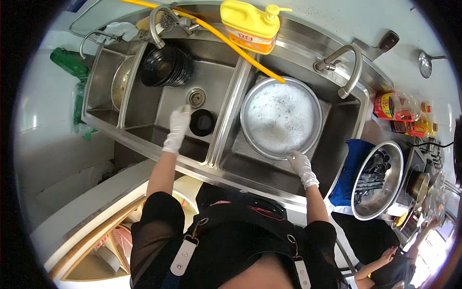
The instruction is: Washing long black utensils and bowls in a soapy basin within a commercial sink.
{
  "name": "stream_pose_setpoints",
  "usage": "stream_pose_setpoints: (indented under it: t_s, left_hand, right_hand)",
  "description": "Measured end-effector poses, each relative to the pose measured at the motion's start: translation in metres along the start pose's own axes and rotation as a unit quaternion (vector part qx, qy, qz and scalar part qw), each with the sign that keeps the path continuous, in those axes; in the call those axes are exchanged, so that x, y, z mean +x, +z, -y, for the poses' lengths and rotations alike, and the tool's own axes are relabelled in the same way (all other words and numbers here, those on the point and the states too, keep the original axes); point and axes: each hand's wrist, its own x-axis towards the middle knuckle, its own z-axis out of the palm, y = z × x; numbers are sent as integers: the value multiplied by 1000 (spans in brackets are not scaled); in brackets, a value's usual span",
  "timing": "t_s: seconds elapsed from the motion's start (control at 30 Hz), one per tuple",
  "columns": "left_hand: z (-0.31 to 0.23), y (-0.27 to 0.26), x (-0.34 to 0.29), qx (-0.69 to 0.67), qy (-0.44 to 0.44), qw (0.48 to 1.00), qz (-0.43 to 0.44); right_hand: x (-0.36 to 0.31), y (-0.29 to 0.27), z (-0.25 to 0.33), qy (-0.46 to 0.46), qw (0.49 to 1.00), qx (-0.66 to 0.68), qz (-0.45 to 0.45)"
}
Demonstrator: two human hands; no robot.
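A white glove covers my left hand, which hangs over the middle sink with its fingers drawn together and nothing visible in them. Just to its right a small black bowl lies near the drain. Stacked black bowls lean in that sink's far left corner. My right hand, gloved too, has its fingers curled at the near rim of a round metal basin. White suds fill the basin, which sits in the right sink. A yellow hose ends at the basin's far rim.
A yellow detergent jug with a pump stands on the back ledge. Faucets arch over the sinks. At right, a metal bowl holds black utensils beside a blue cloth and oil bottles. Another person is at lower right.
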Motion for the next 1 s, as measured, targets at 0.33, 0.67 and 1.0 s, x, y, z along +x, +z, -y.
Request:
stream_pose_setpoints:
  t_s: [0.33,0.67,1.0]
  left_hand:
    - [65,-49,50,75,-115,978,155]
    - [-138,12,-56,-261,101,919,279]
    - [-83,218,-84,-149,-387,881,230]
  right_hand:
    - [23,57,-54,119,988,94,-38]
    - [51,31,-61,232,900,155,-334]
    - [153,-5,-104,180,885,196,-381]
